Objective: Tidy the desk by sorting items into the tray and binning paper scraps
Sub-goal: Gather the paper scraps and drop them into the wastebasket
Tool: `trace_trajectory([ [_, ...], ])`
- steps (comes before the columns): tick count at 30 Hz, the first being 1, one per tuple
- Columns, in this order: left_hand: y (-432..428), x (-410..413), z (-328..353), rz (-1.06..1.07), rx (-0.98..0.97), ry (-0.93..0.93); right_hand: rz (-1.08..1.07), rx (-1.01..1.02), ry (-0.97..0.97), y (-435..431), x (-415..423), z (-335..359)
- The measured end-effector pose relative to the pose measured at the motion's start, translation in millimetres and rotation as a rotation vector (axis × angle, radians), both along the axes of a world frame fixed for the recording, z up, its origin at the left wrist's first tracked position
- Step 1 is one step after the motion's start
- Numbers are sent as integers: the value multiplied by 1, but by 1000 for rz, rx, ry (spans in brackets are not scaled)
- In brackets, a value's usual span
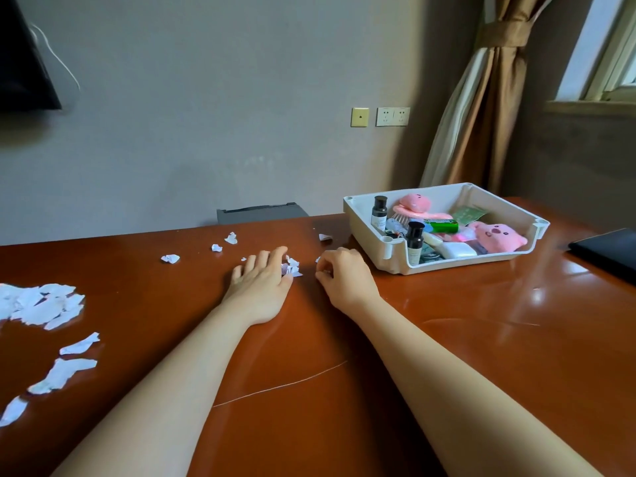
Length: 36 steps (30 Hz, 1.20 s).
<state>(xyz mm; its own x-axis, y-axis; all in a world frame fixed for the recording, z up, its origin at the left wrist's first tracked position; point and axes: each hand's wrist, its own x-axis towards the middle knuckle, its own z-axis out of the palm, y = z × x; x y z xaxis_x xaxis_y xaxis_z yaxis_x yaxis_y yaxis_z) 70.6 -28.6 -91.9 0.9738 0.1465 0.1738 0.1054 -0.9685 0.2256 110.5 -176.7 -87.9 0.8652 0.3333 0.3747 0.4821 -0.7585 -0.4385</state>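
Note:
My left hand (pixel 260 282) lies palm down on the brown desk, its fingers curled over a small clump of white paper scraps (pixel 293 266). My right hand (pixel 344 273) is beside it, fingers pinched together on a tiny scrap at its fingertips. The white tray (pixel 392 251) stands to the right, holding two dark bottles (pixel 414 242), pink plush toys (pixel 495 237), a green tube and other small items. More crumpled scraps (pixel 170 258) lie further back on the desk, and a pile of torn paper (pixel 41 304) lies at the far left.
A dark flat device (pixel 609 249) lies at the desk's right edge. A grey bin top (pixel 261 211) shows behind the desk's far edge. Long torn strips (pixel 65 373) trail down the left side. A thin thread (pixel 282 385) lies between my forearms.

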Motion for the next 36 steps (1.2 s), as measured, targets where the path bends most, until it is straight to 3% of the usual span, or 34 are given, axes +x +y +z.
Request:
trace_trajectory([
  [4, 2, 7, 1, -25, 41, 45, -37, -41, -17, -1, 9, 0],
  [9, 5, 15, 0, -58, -22, -12, 29, -42, 82, 3, 20, 1],
  [15, 8, 29, 1, -104, -41, -51, 62, -34, 45, 10, 34, 0],
  [24, 7, 38, -2, -44, -139, -191, 37, -107, -32, 13, 29, 3],
  [28, 6, 33, 0, 5, -87, -237, -18, -165, -40, 12, 25, 5],
  [32, 7, 31, 4, 7, -97, -301, -14, -118, -28, 13, 26, 9],
  [36, 22, 35, 8, 147, -181, -423, 7, -66, -33, 16, 39, 7],
])
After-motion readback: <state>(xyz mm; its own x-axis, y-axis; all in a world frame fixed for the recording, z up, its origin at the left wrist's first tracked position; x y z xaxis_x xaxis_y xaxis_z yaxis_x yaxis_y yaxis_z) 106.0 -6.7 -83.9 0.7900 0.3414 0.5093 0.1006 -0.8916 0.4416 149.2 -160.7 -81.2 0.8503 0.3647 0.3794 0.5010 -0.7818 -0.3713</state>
